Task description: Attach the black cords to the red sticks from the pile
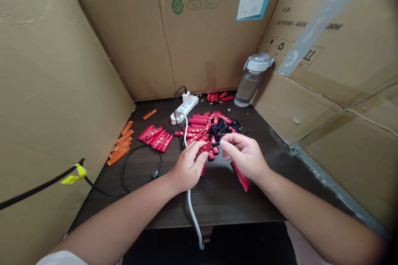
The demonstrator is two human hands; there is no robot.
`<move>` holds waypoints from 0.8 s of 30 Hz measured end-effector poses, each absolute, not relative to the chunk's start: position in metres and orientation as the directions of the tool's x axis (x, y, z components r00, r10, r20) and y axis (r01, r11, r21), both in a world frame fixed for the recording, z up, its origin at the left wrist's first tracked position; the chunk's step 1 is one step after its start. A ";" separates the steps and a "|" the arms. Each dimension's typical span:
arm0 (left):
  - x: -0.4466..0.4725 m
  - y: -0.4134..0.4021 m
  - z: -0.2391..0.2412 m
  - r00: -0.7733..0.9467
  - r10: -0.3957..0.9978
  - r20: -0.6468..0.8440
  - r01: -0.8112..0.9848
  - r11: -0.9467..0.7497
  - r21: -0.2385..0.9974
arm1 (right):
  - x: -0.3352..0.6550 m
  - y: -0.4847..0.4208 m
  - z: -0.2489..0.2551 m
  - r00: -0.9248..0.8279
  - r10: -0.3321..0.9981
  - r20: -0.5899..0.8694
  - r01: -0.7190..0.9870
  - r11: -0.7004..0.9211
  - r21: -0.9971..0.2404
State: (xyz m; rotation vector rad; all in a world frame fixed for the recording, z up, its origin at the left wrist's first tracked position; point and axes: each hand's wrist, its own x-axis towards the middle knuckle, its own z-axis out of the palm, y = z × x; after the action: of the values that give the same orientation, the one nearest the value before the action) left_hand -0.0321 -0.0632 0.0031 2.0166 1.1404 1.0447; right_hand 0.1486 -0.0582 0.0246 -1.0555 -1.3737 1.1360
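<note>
Between the two hands, over the middle of the dark table (217, 198), a small red piece (205, 147) and a small dark part (217, 144) meet end to end. The left hand (187, 168) pinches the red piece with thumb and fingers curled round it; the right hand (244, 155) pinches the dark part at its fingertips, and the two fingertip groups almost touch. Whether the two parts are already joined cannot be told.

Just beyond the grip lies a loose heap of red pieces (203, 126) mixed with dark parts (224, 126). To the left of the grip, a neater row of red pieces (156, 137) lies side by side, and farther left, against the cardboard wall (46, 91), sits a small pile of orange strips (120, 145), with one more orange strip (149, 114) apart from it. Below the right hand, a long red piece (240, 176) rests on the table.

A white cable (189, 203) runs under the left hand, from the near table edge up to a white power strip (184, 109) beyond the heap. A black cable (137, 165) loops on the table left of the grip. Far beyond and right of the grip, a clear water bottle (251, 79) with a pale lid stands by the cardboard, with a few more red pieces (219, 97) just beside it.
</note>
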 end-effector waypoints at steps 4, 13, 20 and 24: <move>-0.032 -0.063 0.001 0.311 0.882 0.355 0.409 -0.461 0.787 | 0.148 -0.059 0.025 -0.108 0.974 0.200 0.042 0.205 -0.978; -0.032 -0.064 0.001 0.323 0.825 0.463 0.420 -0.563 0.711 | 0.150 -0.061 0.021 -0.214 0.921 0.324 0.187 0.365 -0.912; -0.033 -0.062 -0.001 0.329 0.817 0.473 0.355 -0.572 0.740 | 0.150 -0.061 0.022 -0.253 0.913 0.321 0.209 0.375 -0.903; -0.032 -0.062 -0.001 0.324 0.890 0.321 0.254 -0.409 0.876 | 0.151 -0.060 0.024 -0.270 0.928 0.257 0.111 0.295 -0.949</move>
State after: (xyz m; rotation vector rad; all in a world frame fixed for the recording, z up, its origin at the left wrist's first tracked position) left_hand -0.0316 -0.0623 -0.0006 1.8526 1.0136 1.0916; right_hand 0.1510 -0.0599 0.0239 -0.9681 -1.6277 1.0955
